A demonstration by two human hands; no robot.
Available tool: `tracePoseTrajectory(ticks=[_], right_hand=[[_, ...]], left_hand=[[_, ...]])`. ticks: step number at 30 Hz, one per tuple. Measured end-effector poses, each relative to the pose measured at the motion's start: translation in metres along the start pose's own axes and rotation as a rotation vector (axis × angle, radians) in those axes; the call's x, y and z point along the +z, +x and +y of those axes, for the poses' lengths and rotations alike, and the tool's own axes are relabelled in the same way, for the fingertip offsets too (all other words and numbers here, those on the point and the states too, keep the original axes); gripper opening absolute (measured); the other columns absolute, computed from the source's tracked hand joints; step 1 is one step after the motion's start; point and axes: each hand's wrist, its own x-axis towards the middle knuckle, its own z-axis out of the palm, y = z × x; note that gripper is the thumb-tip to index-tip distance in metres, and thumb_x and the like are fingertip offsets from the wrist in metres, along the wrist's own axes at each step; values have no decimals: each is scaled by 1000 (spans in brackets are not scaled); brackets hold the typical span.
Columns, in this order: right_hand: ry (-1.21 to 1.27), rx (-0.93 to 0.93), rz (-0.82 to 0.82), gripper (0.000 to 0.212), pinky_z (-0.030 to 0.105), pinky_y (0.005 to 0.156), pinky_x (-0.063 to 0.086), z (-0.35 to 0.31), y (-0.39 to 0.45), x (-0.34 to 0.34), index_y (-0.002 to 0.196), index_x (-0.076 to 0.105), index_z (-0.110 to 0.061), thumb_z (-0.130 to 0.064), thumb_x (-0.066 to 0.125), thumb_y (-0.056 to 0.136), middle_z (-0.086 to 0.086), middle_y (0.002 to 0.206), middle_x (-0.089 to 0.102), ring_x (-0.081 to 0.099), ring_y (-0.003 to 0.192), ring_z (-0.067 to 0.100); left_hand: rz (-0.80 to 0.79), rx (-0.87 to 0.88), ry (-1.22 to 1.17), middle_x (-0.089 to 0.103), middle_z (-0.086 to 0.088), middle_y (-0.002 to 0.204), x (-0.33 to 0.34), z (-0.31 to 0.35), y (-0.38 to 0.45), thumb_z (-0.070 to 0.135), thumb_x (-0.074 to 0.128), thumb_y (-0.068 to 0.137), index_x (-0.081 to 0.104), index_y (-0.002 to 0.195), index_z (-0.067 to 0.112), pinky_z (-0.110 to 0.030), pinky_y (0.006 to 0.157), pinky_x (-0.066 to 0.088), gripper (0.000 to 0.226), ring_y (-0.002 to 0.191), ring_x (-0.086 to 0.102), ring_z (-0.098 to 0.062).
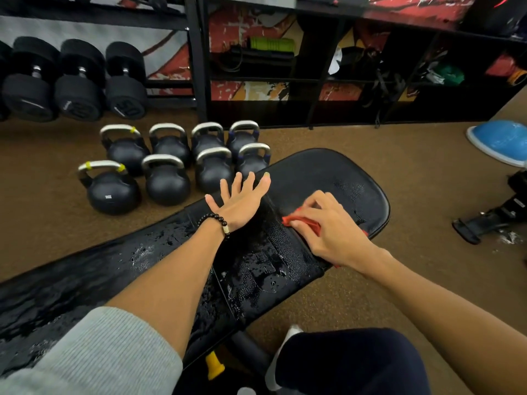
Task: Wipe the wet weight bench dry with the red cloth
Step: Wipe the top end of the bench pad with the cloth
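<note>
The black padded weight bench point(328, 172) runs from lower left to upper right, its surface beaded with water drops. My left hand point(241, 202) lies flat on the bench's far edge, fingers spread, a bead bracelet at the wrist. My right hand point(328, 228) presses the red cloth point(309, 223) onto the seat pad near the gap between the pads. Most of the cloth is hidden under the palm; red edges show at the fingers and by the wrist.
Several black kettlebells point(168, 181) stand on the brown floor beyond the bench. Dumbbells point(77, 81) rest on a rack at upper left. Black shelving point(313, 67) lines the back. A blue balance dome point(502, 141) and a black frame point(490, 220) lie right.
</note>
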Motion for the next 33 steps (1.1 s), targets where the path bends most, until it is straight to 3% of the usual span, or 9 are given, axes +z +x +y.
tracePoseTrajectory(ticks=[7, 14, 19, 25, 30, 33], right_hand=[[-72, 128, 72, 23, 47, 80, 47, -15, 44, 21, 111, 73, -28, -35, 55, 98, -1, 103, 48, 43, 97, 20], [-25, 4, 46, 29, 42, 80, 48, 0, -7, 3, 110, 73, -31, -45, 52, 97, -6, 100, 50, 46, 92, 16], [-91, 151, 68, 24, 48, 81, 46, -6, 37, 12, 112, 72, -34, -39, 55, 98, -5, 102, 46, 42, 96, 19], [-38, -44, -32, 30, 46, 79, 46, 6, -15, -5, 111, 72, -33, -46, 47, 99, -8, 104, 50, 43, 91, 16], [-96, 158, 64, 26, 46, 80, 44, -6, 7, 3, 115, 71, -35, -41, 52, 98, -6, 104, 43, 39, 96, 16], [-63, 137, 57, 28, 45, 80, 44, -25, -15, 13, 113, 71, -29, -39, 48, 101, -5, 103, 42, 40, 96, 16]], left_hand=[[6, 3, 57, -11, 13, 164, 0, 0, -1, 82, 17, 86, 3, 156, 43, -59, 111, -23, 81, 149, -22, -19], [-11, 8, 96, -14, 12, 164, -1, 1, -1, 84, 20, 85, 0, 156, 40, -59, 111, -24, 86, 148, -25, -21], [-15, 10, 118, -15, 13, 164, -1, 0, -1, 84, 21, 85, -1, 156, 41, -60, 111, -23, 86, 148, -25, -21], [-20, 9, 111, -15, 12, 164, 0, 0, 0, 84, 21, 85, 0, 156, 41, -60, 111, -23, 86, 148, -25, -21], [-13, 10, 130, -14, 12, 164, -1, 0, -1, 85, 20, 84, 0, 156, 41, -60, 112, -22, 87, 149, -24, -21], [-14, 16, 130, -14, 12, 164, -1, 0, -2, 85, 20, 84, 1, 156, 41, -60, 112, -22, 87, 149, -24, -21]])
